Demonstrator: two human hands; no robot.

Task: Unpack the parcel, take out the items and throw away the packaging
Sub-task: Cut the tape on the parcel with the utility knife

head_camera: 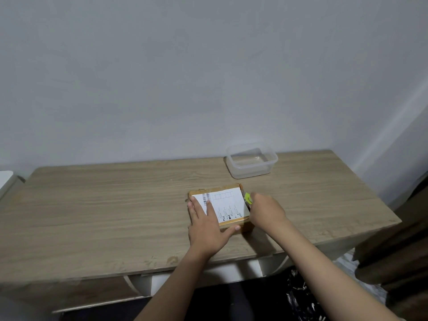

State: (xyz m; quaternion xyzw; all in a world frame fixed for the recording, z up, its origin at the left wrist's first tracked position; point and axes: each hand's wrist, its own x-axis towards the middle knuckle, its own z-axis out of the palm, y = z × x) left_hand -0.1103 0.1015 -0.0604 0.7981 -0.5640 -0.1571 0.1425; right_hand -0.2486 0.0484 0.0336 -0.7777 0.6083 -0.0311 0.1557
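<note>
A small brown cardboard parcel (229,203) with a white shipping label lies flat near the middle of the wooden table (115,205). My left hand (207,228) presses down on the parcel's left part, fingers straight on the label and thumb along the front edge. My right hand (266,210) grips a yellow-green cutter (248,198) against the parcel's right side. The cutter's blade is hidden between the hand and the box.
A clear plastic container (252,162) without a lid stands at the back of the table, behind the parcel. A plain wall rises behind the table. Dark fabric hangs at the right edge. A white object shows at the far left.
</note>
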